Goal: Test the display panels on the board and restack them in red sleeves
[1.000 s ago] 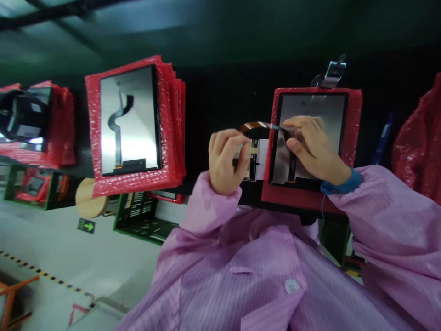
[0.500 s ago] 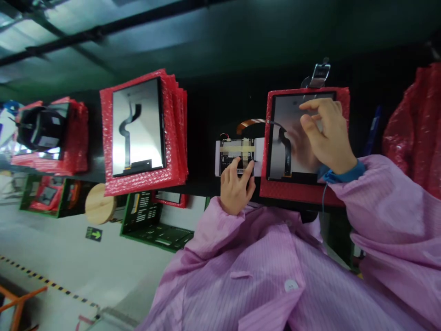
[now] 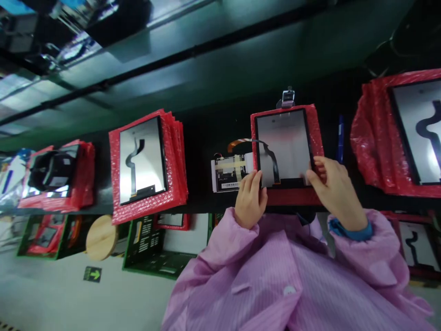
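A display panel [image 3: 285, 145] with a mirror-like back lies on a red bubble-wrap sheet [image 3: 315, 128] in front of me. My left hand [image 3: 250, 200] holds its lower left corner, fingertips along the edge and thumb below. On the opposite side my right hand [image 3: 334, 186] pinches the lower right edge between thumb and curled fingers. A flex cable [image 3: 272, 161] runs over the panel's back, meeting an orange ribbon [image 3: 237, 143] that arches leftward. Just left of the panel sits a small circuit board [image 3: 229, 172] with yellowish tape strips across it.
Stacks of panels on red bubble wrap stand left [image 3: 172, 156] and right [image 3: 375, 138]. A metal clip [image 3: 288, 97] is at the sheet's top, a blue pen [image 3: 341, 138] to the right. Below the bench edge are a green crate [image 3: 148, 257] and a round wooden stool [image 3: 101, 236].
My left hand has moved from the circuit board to the panel's lower left corner. My right hand has come down from above the panel to its right edge. The camera view has shifted.
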Available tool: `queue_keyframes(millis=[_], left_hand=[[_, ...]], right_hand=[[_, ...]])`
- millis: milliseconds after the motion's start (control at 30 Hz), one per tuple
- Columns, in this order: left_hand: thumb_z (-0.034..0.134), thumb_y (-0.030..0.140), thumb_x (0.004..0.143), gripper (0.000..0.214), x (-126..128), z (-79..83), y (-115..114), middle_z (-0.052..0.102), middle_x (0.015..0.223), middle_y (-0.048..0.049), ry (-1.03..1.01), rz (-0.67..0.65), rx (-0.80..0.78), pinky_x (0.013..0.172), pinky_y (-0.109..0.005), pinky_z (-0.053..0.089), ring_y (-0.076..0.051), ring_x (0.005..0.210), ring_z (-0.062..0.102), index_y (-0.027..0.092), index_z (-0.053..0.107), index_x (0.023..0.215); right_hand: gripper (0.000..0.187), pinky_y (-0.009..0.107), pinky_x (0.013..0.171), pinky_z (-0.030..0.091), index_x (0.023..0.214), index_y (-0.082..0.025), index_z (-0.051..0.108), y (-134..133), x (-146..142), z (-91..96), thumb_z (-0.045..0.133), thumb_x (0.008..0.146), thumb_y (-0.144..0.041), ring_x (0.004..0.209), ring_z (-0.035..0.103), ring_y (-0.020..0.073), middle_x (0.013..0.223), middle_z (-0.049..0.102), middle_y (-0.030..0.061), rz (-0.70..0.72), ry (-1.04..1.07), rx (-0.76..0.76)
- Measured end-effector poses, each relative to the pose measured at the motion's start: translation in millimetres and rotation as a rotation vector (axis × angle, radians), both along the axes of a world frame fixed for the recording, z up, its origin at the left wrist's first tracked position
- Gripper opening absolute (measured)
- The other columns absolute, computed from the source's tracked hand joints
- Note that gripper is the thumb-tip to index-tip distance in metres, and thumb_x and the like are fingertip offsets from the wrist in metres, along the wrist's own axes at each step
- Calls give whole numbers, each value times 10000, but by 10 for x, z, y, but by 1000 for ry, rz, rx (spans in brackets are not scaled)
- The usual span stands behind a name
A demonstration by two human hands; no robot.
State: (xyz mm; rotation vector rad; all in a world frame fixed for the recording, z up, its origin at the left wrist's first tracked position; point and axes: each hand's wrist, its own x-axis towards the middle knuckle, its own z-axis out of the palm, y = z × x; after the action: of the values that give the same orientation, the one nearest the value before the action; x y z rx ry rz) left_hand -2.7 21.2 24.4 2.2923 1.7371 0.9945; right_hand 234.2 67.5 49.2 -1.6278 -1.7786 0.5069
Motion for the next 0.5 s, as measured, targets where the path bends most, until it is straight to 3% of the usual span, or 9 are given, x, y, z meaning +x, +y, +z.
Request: queue_keyframes(millis=[133, 233, 367, 500], left_hand=[[425, 233, 1028, 431, 89, -13, 14, 671, 1324, -202, 23, -14, -70, 1100, -494, 502, -296, 1267, 620, 130, 489, 1441], [455, 280, 1023, 409, 54, 45, 6, 687, 1286, -207, -3, -9, -114, 1057, -500, 526, -313, 1211, 628, 116, 535, 1390], [487, 412, 1028, 442, -100, 246, 73, 725, 1210, -179, -21, -70, -254, 1008, -492, 549, -310, 1113, 654, 121, 582, 1348], [413, 557, 1047, 466, -282, 525, 288, 773, 1032, -102, -137, -150, -498, 901, -414, 579, -262, 984, 712, 199, 691, 1156]], right_hand=[[533, 588, 1047, 479, 1339, -196, 578, -173, -99, -144, 588, 930, -538, 1192, 575, 326, 1259, 648, 152, -73, 90, -22], [561, 574, 1053, 496, 1366, -241, 548, -173, -132, -125, 625, 901, -546, 1204, 586, 306, 1278, 635, 125, -153, 329, -101], [428, 545, 1063, 518, 1360, -334, 522, -250, -250, 146, 583, 941, -396, 1261, 601, 286, 1339, 603, 91, -112, 706, -74], [413, 533, 1094, 511, 1374, -329, 490, -378, -628, 567, 542, 964, -328, 1330, 559, 293, 1429, 534, 102, -3, 799, 16]])
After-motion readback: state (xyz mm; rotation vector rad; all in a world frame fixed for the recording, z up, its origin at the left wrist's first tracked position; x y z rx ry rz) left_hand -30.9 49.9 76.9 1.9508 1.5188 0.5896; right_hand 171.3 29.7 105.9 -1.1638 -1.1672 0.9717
